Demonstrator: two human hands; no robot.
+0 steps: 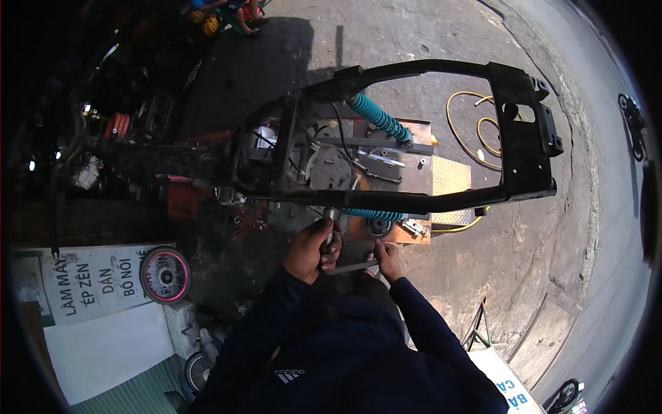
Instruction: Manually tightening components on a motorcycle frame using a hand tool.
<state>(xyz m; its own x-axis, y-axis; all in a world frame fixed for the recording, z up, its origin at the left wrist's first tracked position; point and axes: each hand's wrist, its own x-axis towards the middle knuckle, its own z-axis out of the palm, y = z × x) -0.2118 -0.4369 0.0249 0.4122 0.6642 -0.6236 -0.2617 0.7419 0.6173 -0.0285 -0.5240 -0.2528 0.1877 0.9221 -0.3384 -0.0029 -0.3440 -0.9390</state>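
A black motorcycle frame (441,203) stretches across the view in front of me, with a teal coil-spring shock absorber (383,119) on its far side. Another teal shock absorber (372,214) shows below the near rail. My left hand (312,251) is closed round the silver socket end of a socket wrench (352,268), just under the near rail. The socket's tip meets the rail's underside; what it sits on is hidden. My right hand (389,261) grips the wrench's handle, to the right and slightly lower.
Beneath the frame is an orange work platform (419,130) with metal parts and bolts on it. A yellow hose (449,103) lies coiled on the concrete. A pink-rimmed wheel (165,275) leans against a lettered sign (96,290). Another person (234,12) is at the far left.
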